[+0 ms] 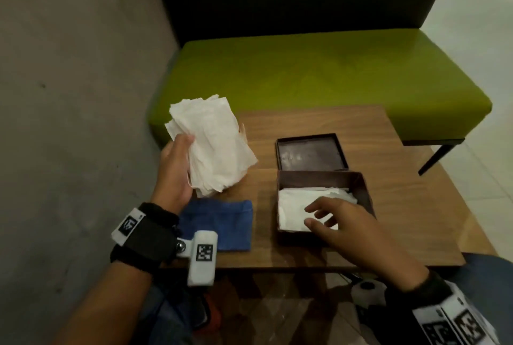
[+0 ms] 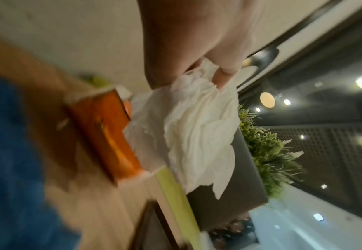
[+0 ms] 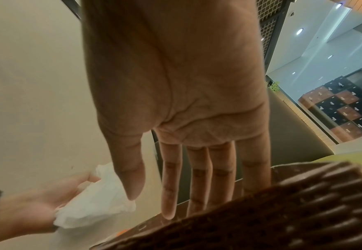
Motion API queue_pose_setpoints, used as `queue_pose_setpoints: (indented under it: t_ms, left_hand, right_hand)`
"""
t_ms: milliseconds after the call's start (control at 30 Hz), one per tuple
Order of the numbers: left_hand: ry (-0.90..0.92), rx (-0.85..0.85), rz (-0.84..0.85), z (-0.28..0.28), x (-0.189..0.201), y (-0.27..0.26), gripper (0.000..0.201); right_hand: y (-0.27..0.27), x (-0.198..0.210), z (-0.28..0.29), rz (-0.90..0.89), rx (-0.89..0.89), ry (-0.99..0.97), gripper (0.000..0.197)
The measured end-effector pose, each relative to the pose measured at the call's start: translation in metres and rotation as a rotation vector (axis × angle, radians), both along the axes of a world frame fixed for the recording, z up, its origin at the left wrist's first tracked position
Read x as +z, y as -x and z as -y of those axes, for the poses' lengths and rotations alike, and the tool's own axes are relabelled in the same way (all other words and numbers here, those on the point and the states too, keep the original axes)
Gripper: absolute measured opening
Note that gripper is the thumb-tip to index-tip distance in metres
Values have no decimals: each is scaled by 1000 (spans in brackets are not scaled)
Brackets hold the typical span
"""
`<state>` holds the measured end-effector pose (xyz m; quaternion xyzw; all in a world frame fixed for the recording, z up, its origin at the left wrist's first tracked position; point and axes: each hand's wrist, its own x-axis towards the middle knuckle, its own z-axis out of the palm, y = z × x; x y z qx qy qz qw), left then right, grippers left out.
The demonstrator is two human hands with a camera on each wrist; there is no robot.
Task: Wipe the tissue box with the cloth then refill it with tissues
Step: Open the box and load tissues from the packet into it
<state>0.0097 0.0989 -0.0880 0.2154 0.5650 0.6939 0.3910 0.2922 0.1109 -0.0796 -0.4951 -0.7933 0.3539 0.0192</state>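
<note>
Head view shows the tissue box (image 1: 323, 207) at five o'clock on the table (image 1: 402, 205), open, white tissues (image 1: 294, 205) inside, its lid (image 1: 311, 152) lying just beyond at twelve. Right hand (image 1: 344, 219) hovers over it, fingers straight and spread, holding nothing. Left hand (image 1: 175, 169), at nine o'clock, grips a stack of tissues (image 1: 213, 147). Blue cloth (image 1: 222, 223) lies at seven.

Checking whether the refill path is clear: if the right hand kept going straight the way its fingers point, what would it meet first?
Probably the tissues already lying in the open tissue box. The right hand hovers open above them, fingers pointing forward and left, and depth is unclear.
</note>
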Motion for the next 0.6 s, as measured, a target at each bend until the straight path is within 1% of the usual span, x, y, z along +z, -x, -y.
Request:
queue_pose_setpoints:
  t_ms: [67,133,167,233,267,333,400,467,533,600]
  left_hand:
    - [61,-147,127,14,-7,-31,33]
    - [187,-228,183,26,-17,-60,30]
    - [235,-289,227,30,-21,-73,33]
    - [275,-383,295,37,-26,-95,41]
    - [275,-403,306,39,-25,-105,39]
    - [241,-422,316,42,-19,-119,36]
    - [186,-454,326,43,-11,-132,40]
    - [152,-465,325,44,-4,-140,43]
    - [152,-432,249,44,-3,-149,48]
    - [173,-399,118,43,-4,-156,45]
  right_hand:
    - [1,1,1,-95,-39,2,38]
    - [4,1,3,-240,-124,19,52]
    - [6,1,3,-316,-168,61,58]
    - [9,0,4,-481,-212,225,66]
    - [9,-2,5,-565,-223,306,65]
    - [9,-4,6,-676,-236,390,50]
    - [7,-7,5,-726,-342,434,43]
    - [5,-13,3,-800,-449,501,40]
    - [8,-13,4,-871,-504,540,36]
    - [13,-12,7,-855,-511,486,33]
